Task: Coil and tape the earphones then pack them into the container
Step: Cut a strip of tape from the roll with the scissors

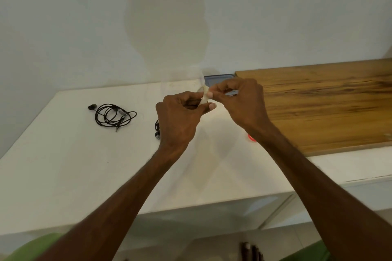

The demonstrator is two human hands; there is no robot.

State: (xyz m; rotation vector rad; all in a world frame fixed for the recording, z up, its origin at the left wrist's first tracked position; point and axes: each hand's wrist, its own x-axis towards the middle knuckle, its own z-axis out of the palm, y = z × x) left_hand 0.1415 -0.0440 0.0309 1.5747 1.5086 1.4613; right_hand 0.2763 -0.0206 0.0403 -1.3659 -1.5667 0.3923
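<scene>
We are gripping the tape roll in our left hand, our right hand pinching its edge, both above the white counter. Coiled earphones are lying well left; the clear container is standing just behind our hands.

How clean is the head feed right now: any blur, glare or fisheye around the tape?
Head view: soft even light, no glare; tape between left hand and right hand slightly blurred; earphones sharp; wide-angle bows the table edge; clear container behind the hands barely shows.
</scene>
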